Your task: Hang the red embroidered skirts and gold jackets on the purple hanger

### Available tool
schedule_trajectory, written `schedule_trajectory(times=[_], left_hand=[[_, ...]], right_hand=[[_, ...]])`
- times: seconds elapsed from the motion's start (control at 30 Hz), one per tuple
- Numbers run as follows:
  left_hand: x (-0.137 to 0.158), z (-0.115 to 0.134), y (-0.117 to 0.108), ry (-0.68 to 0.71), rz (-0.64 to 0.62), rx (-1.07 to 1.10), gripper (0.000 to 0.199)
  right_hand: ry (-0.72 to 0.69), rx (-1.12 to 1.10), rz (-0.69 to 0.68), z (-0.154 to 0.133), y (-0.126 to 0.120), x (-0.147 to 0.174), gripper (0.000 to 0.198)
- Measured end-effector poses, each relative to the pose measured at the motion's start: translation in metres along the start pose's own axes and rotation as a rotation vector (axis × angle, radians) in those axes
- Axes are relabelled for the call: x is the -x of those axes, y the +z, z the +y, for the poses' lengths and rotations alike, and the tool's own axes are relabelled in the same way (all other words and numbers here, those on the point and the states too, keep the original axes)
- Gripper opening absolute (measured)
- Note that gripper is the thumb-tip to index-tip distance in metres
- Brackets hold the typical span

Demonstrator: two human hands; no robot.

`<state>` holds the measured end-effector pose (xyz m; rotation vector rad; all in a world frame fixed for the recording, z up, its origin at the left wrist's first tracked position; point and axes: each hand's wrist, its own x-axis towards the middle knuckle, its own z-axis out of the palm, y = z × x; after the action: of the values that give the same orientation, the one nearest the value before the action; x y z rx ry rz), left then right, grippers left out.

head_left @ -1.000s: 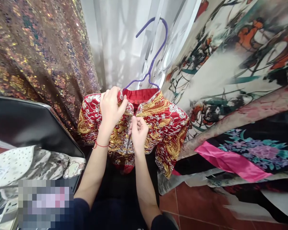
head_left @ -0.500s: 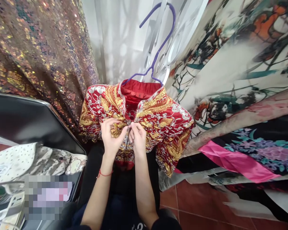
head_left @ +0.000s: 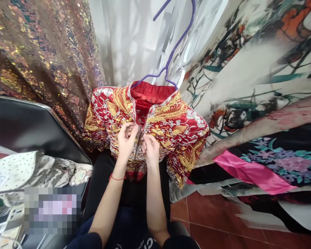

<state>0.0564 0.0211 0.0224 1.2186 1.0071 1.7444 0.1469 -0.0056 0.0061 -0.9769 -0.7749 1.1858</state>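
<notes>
A red jacket with dense gold and silver embroidery hangs on a purple hanger, its lower part over my lap. The stand collar gapes in a V, and a tag marked S shows inside. At the upper chest, my left hand is closed, thumb and fingers pinching the front edge on the left. My right hand is closed too, its fingertips on the opposite front edge. Between my hands the two edges lie slightly apart at the top. Any small fastener under my fingertips is too small to make out.
Sequined fabric hangs at the left, above a black chair holding a spotted white cap and other items. Patterned garments and a pink satin band hang at the right. Red tiles cover the floor.
My left hand has moved up and slightly right, its fingers more curled. The jacket's front edges have parted a little at the chest. The view has shifted slightly.
</notes>
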Motion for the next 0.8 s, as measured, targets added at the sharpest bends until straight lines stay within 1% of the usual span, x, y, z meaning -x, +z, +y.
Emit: schedule_trajectory(times=[0.07, 0.1, 0.27, 0.33, 0.4, 0.5, 0.63, 0.8], left_hand=[[-0.002, 0.001, 0.002, -0.002, -0.034, 0.004, 0.028], [-0.003, 0.003, 0.004, 0.004, -0.046, -0.016, 0.028], [-0.004, 0.015, 0.006, 0.105, -0.048, -0.160, 0.022], [-0.002, 0.018, 0.002, 0.143, -0.035, -0.189, 0.017], [-0.001, 0.017, -0.003, 0.159, -0.004, -0.196, 0.014], [0.002, 0.016, -0.009, 0.134, 0.030, -0.173, 0.013], [0.002, 0.016, -0.010, 0.120, 0.043, -0.161, 0.014], [-0.002, 0.019, -0.002, 0.141, -0.003, -0.190, 0.017]], right_hand=[[-0.014, 0.064, -0.060, -0.005, 0.003, -0.002, 0.040], [-0.026, 0.089, -0.069, -0.007, 0.006, -0.002, 0.039], [-0.142, 0.201, 0.045, -0.013, 0.024, -0.001, 0.035], [-0.181, 0.226, 0.045, -0.014, 0.028, -0.001, 0.034], [-0.202, 0.219, 0.009, -0.015, 0.031, 0.000, 0.034], [-0.179, 0.167, -0.035, -0.018, 0.032, 0.002, 0.037], [-0.099, 0.105, -0.022, -0.023, 0.030, -0.001, 0.043], [-0.112, 0.093, -0.029, -0.020, 0.025, -0.006, 0.038]])
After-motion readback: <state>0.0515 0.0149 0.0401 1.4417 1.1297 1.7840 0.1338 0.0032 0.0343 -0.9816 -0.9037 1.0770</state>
